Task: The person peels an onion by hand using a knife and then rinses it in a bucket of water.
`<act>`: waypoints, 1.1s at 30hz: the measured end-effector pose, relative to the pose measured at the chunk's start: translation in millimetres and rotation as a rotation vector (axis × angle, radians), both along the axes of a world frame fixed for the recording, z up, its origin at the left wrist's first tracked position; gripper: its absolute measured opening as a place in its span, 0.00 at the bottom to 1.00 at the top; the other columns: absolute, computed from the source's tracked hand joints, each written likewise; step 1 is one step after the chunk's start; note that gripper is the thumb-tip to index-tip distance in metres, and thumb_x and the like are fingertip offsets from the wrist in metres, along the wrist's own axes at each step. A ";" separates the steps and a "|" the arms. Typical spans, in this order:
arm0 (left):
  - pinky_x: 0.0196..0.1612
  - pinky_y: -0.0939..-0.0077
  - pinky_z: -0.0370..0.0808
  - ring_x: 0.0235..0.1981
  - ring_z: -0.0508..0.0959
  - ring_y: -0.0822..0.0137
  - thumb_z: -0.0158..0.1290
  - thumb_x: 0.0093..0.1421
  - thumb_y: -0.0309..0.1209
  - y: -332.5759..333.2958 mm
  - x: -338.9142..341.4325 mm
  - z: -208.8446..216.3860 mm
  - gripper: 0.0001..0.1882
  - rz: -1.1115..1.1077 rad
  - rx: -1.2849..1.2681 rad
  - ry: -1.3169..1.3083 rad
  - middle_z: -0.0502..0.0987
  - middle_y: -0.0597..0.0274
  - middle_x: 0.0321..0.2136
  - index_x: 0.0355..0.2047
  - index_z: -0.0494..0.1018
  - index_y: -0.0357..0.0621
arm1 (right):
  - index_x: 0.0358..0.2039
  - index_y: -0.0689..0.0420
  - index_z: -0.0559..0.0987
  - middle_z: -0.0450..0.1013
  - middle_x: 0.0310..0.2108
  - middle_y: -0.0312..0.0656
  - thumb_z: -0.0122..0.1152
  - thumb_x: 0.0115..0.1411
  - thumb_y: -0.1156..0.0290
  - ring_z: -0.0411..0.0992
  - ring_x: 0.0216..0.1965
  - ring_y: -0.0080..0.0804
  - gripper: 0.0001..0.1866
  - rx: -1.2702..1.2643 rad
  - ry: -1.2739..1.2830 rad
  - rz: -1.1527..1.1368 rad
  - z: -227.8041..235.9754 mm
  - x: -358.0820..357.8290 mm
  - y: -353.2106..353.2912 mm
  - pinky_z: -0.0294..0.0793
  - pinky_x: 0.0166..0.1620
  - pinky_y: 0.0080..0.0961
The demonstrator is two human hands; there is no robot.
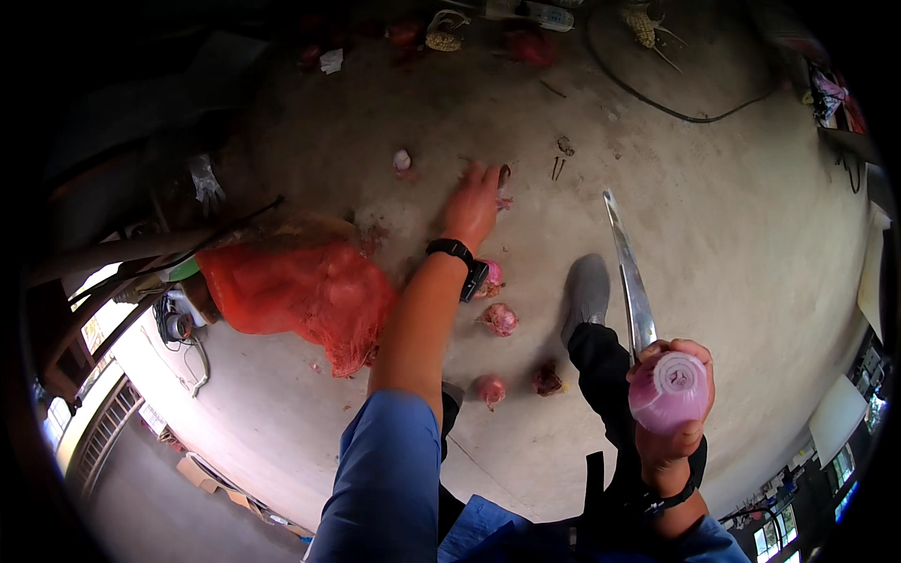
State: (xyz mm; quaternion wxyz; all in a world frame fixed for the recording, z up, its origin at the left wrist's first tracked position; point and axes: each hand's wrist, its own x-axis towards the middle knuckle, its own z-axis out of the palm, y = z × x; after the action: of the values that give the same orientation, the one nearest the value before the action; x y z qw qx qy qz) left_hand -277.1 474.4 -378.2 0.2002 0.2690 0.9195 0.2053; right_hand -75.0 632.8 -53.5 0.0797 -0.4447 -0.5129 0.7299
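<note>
My right hand (672,450) grips a peeled purple onion (674,392), its pale ringed cut end facing up. The same hand holds a knife (631,274), whose long blade points away over the floor. My left hand (474,202) reaches forward, low over the floor, its fingers bent and close together. Dark and pinkish onion skin (505,200) shows at the right edge of those fingers; what lies under them is hidden. Below the left wrist are an onion partly behind the watch (491,278), another onion (500,320), a reddish onion (490,388) and a dark-skinned onion (547,378).
A red mesh sack (300,286) lies left of my left forearm. A small pale piece (402,160) rests ahead of it. My grey-shod foot (588,291) stands near the knife. Farther off are a black hose (657,105), corn cobs (641,26) and a clear bottle (549,16).
</note>
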 end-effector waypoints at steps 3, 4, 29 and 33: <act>0.39 0.55 0.79 0.40 0.79 0.45 0.53 0.56 0.25 -2.5 -3.0 -34.3 0.13 0.075 -0.149 -0.100 0.71 0.49 0.47 0.44 0.71 0.45 | 0.54 0.63 0.66 0.73 0.42 0.51 0.72 0.39 0.29 0.76 0.36 0.37 0.56 0.043 -0.023 0.006 -5.1 -5.6 1.1 0.78 0.41 0.30; 0.39 0.56 0.79 0.40 0.79 0.46 0.55 0.56 0.26 -11.1 0.8 -44.2 0.12 0.109 -0.164 -0.042 0.72 0.49 0.47 0.42 0.72 0.45 | 0.54 0.63 0.66 0.73 0.42 0.51 0.72 0.39 0.29 0.76 0.36 0.37 0.56 0.038 -0.026 0.022 -5.8 -8.7 1.4 0.78 0.40 0.30; 0.42 0.55 0.77 0.40 0.78 0.46 0.59 0.53 0.27 -95.3 -63.1 -27.4 0.12 0.520 0.115 0.092 0.73 0.51 0.41 0.39 0.75 0.44 | 0.53 0.62 0.66 0.73 0.39 0.49 0.70 0.41 0.28 0.76 0.36 0.35 0.54 0.005 -0.052 0.062 -9.0 -33.7 -23.0 0.77 0.39 0.27; 0.46 0.58 0.75 0.42 0.76 0.46 0.59 0.52 0.27 -150.3 -7.3 19.8 0.13 0.687 0.207 -0.040 0.76 0.47 0.38 0.39 0.76 0.40 | 0.52 0.63 0.68 0.74 0.41 0.49 0.72 0.42 0.32 0.77 0.37 0.35 0.50 -0.007 -0.018 0.111 -6.9 -33.1 -33.5 0.79 0.41 0.30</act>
State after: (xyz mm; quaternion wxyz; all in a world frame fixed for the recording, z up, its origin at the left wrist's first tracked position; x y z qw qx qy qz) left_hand -284.4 324.1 -358.5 0.1091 -0.0411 0.9266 0.3576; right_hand -108.1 599.4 -60.4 0.0328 -0.4223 -0.5348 0.7311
